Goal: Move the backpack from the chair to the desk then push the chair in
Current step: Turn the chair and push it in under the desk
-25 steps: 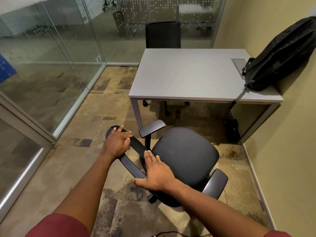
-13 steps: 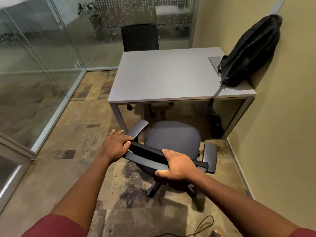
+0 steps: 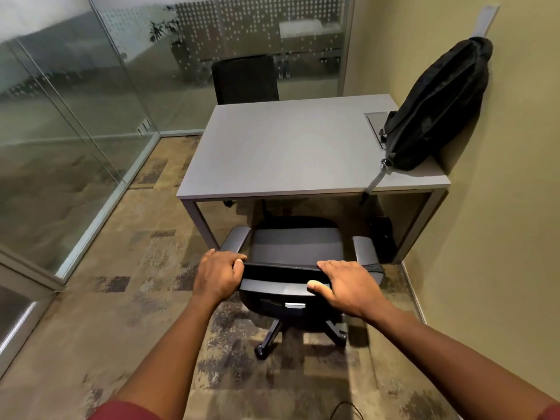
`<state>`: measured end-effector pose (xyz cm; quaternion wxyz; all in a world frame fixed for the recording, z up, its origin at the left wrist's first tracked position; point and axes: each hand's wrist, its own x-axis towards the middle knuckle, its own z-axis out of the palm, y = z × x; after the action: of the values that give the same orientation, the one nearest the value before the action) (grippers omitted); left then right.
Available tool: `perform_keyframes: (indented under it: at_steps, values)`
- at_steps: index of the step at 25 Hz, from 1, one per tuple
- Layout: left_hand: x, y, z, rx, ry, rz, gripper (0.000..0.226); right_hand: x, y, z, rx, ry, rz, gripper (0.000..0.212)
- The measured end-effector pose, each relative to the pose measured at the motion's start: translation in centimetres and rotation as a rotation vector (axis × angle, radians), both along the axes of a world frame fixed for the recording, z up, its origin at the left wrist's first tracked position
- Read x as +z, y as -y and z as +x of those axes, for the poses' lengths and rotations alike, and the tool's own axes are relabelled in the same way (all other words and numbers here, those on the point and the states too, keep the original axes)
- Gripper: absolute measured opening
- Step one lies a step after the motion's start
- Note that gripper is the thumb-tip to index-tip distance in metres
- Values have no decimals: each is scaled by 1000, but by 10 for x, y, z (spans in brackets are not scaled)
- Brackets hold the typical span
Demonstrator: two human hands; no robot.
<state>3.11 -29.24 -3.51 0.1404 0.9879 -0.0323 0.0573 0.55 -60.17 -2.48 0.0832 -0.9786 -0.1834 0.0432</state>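
Note:
The black backpack (image 3: 436, 107) stands on the right end of the grey desk (image 3: 281, 153), leaning against the wall, with a strap hanging over the desk's front edge. A black office chair (image 3: 297, 247) faces the desk squarely, its seat front just under the desk's front edge. My left hand (image 3: 218, 275) grips the left end of the chair's backrest top. My right hand (image 3: 344, 283) grips the right part of the same backrest, thumb on its near side.
A second black chair (image 3: 245, 78) stands behind the desk. Glass partitions (image 3: 69, 131) close off the left and far sides. A yellow wall (image 3: 500, 207) runs along the right. A dark box (image 3: 382, 234) sits under the desk's right end. A cable (image 3: 345, 409) lies on the carpet.
The chair has swung round from a sideways angle to face the desk and has rolled toward it. Both hands stayed on the backrest and closed on it.

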Motion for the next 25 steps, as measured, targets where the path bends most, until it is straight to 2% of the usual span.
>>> perform_keyframes:
  at_steps: [3, 10, 18, 25]
  values:
    - [-2, 21, 15, 22, 26, 3, 59, -2, 21, 24, 19, 22, 16, 69]
    - [0, 61, 45, 73, 40, 26, 54, 2, 62, 69, 64, 46, 17, 62]
    - [0, 82, 89, 104, 36, 10, 54, 1, 82, 121, 81, 54, 2, 65]
    - [8, 96, 155, 73, 43, -2, 70, 1, 91, 187, 58, 84, -21, 65]
